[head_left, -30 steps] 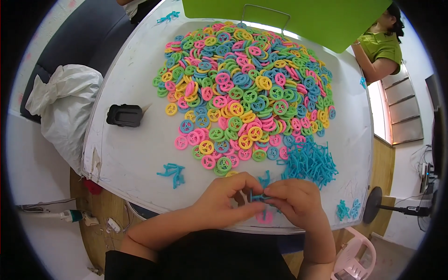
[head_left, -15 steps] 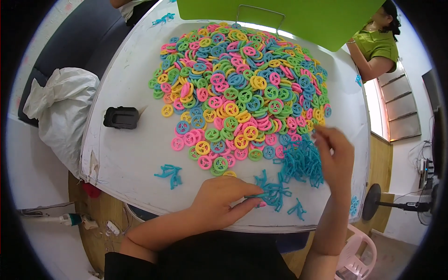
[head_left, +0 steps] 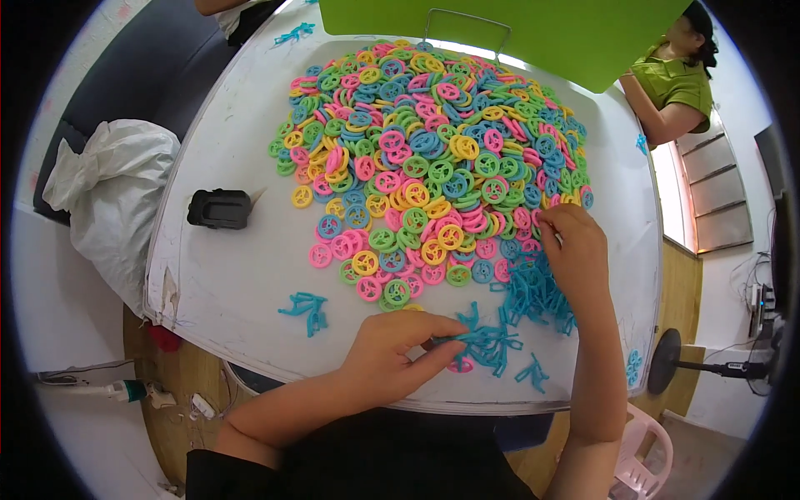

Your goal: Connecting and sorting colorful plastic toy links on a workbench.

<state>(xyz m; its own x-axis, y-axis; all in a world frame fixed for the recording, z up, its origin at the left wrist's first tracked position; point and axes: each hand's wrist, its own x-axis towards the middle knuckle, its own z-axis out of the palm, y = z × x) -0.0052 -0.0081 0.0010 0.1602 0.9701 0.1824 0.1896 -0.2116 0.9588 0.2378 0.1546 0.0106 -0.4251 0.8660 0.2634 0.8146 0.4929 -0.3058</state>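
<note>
A white table carries a broad heap of pink, yellow, green and blue plastic rings. A green board overhangs its far edge, and a white sack lies off its left side. The left hand pinches a cluster of blue plastic connector pieces at the near edge, fingers pressed together. The right hand, fingers curled, touches rings at the heap's right edge, above another blue pile. A black block sits left.

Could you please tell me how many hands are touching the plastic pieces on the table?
2: the left hand pinches blue pieces near the table's front edge; the right hand reaches into the coloured rings.
</note>
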